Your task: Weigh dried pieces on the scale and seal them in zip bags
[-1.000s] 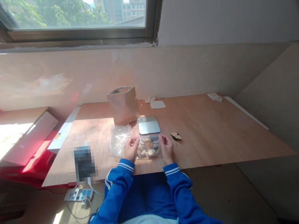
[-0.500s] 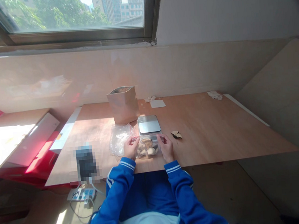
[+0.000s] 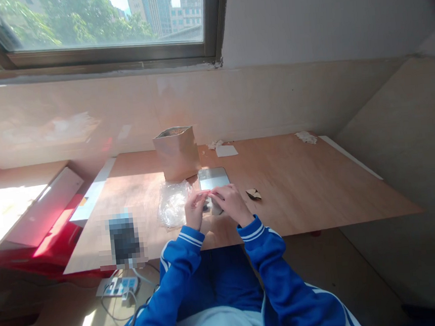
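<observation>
Left hand [image 3: 194, 209]; right hand [image 3: 234, 202] — bag [image 3: 216, 209] between

Rightward the table [image 3: 318, 184] gives room; back left, a bag [image 3: 178, 156] blocks.

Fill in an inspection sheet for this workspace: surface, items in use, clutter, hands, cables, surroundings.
Surface: brown table, partly sunlit.
Items in use: clear bag gripped, contents mostly hidden; silver scale behind; kraft pouch upright, open; plastic bags left.
Clutter: brown scrap right; white paper and crumpled paper at back.
Hands: left hand and right hand together at the bag's top.
Cables: dark cable lower left; power strip below table edge.
Surroundings: window and wall ahead; second table left.
</observation>
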`<state>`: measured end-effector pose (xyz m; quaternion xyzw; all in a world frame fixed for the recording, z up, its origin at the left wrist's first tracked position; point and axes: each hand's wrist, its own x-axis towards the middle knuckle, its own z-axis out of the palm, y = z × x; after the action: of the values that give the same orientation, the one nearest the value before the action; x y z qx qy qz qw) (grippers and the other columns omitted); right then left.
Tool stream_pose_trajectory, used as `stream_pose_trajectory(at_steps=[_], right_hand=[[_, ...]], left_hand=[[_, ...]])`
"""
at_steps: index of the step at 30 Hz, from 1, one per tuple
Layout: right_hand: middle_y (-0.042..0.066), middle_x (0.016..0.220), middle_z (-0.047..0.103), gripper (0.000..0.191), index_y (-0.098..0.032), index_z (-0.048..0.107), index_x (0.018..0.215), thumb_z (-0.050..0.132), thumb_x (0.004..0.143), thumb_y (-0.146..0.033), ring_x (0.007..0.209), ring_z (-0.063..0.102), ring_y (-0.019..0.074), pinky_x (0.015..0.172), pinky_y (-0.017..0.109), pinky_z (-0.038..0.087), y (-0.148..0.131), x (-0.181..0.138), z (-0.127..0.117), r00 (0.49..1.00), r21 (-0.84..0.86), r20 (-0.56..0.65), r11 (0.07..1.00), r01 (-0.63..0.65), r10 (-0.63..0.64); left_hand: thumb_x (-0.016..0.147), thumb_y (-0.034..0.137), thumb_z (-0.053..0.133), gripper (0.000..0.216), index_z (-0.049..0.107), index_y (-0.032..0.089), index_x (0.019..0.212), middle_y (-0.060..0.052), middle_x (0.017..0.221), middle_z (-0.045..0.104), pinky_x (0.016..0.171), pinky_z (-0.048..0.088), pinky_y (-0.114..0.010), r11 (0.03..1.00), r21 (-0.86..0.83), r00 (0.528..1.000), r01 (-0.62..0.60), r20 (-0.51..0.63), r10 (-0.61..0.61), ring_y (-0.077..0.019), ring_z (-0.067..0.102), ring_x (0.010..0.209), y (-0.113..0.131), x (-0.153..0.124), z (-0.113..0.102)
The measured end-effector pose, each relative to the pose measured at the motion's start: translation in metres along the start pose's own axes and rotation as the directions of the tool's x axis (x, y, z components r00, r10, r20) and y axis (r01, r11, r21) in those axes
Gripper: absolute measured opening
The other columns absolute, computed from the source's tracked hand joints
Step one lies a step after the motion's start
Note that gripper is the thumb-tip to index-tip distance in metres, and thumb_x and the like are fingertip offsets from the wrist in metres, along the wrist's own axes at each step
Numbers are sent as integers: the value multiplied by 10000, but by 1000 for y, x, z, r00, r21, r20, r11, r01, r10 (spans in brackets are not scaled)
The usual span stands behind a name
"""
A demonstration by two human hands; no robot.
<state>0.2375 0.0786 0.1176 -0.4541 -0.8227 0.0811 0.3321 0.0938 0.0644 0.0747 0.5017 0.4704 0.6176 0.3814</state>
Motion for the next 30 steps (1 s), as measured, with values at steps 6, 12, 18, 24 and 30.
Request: stream_pose_trajectory(at_steps=[6,12,18,24,30], right_hand=[[28,643,635,370,-206,646,734,406,994,-314,638,548,166,786,315,345,-5,13,3,993,-135,-69,987,82,-92],[27,653,633,397,-211,664,815,374,998,-411,629,546,169,713,299,349,-7,7,1,996,-143,-43,987,76,-83],[34,595,590,458,-215,666,737,358,996,-435,587,497,175,626,290,316,3,6,-3,998,-136,-23,989,63,-66],[29,598,620,450,-214,686,770,362,998,-428,603,527,160,653,279,320,4,11,-11,995,-120,-46,989,82,-88],[22,675,689,348,-227,697,790,437,983,-354,612,536,169,708,302,350,13,9,-12,998,-97,-46,994,42,-46]], left_hand=[[814,443,638,244,735,223,857,-50,855,702,765,519,-330,999,25,996,-24,-83,27,-209,637,864,13,2,0],[841,469,590,273,669,213,794,-40,818,636,674,512,-281,996,88,989,-28,-140,40,-168,596,771,24,4,-2],[830,469,607,261,660,217,788,-35,801,624,729,495,-284,993,105,982,-56,-175,74,-170,596,788,25,6,-4],[805,391,660,181,677,214,835,-27,828,655,755,492,-287,992,78,994,-95,-50,99,-168,619,791,27,16,-7],[816,389,646,177,658,213,805,-30,827,632,774,495,-306,983,117,988,-139,-50,146,-176,605,807,31,22,-10]])
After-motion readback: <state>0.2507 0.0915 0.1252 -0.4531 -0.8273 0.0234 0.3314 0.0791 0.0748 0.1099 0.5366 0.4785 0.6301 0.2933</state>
